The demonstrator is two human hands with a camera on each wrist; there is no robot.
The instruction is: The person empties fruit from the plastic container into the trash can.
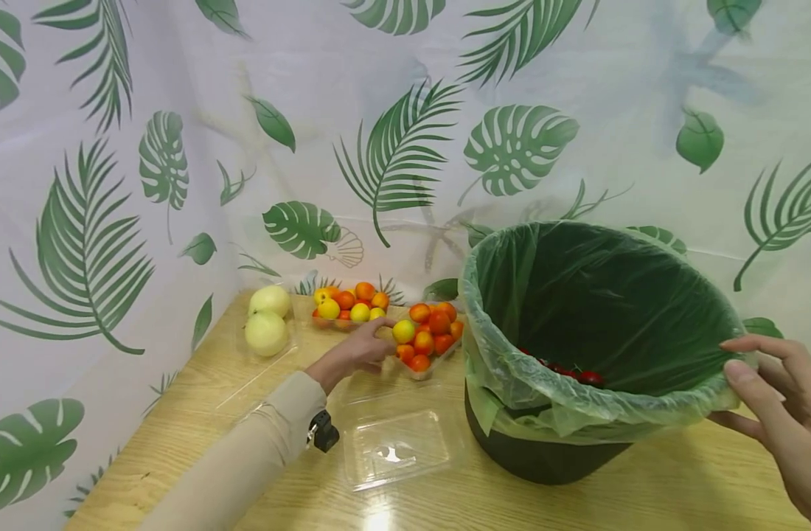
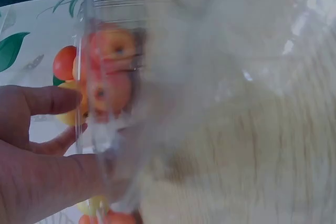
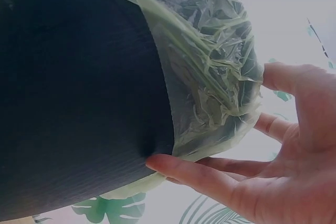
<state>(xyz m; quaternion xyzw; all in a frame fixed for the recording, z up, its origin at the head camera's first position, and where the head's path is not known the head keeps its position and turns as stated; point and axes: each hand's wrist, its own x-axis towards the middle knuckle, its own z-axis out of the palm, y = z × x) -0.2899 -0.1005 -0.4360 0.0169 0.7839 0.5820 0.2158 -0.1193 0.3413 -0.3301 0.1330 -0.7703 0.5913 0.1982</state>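
Observation:
In the head view, my left hand [image 1: 366,345] reaches to the left side of an open clear plastic box [image 1: 419,375] heaped with small red-orange and yellow fruits [image 1: 439,321]. The left wrist view has its fingers and thumb on the box's clear wall, gripping it, with the thumb partly behind plastic. On the right, my right hand [image 1: 787,402] holds the rim of a black bin [image 1: 545,453] lined with a thin green plastic bag [image 1: 512,383]. Its fingers bear on the bagged rim and the bin's side. Some red fruits [image 1: 590,378] lie inside the bin, partly hidden by the rim.
Behind my left hand stands another clear box of red and yellow fruits [image 1: 352,302]. Two pale round fruits [image 1: 266,332] sit in a clear box at the far left. A clear lid [image 1: 399,450] lies on the wooden table [image 1: 180,442]. A leaf-patterned curtain [image 1: 392,74] hangs behind.

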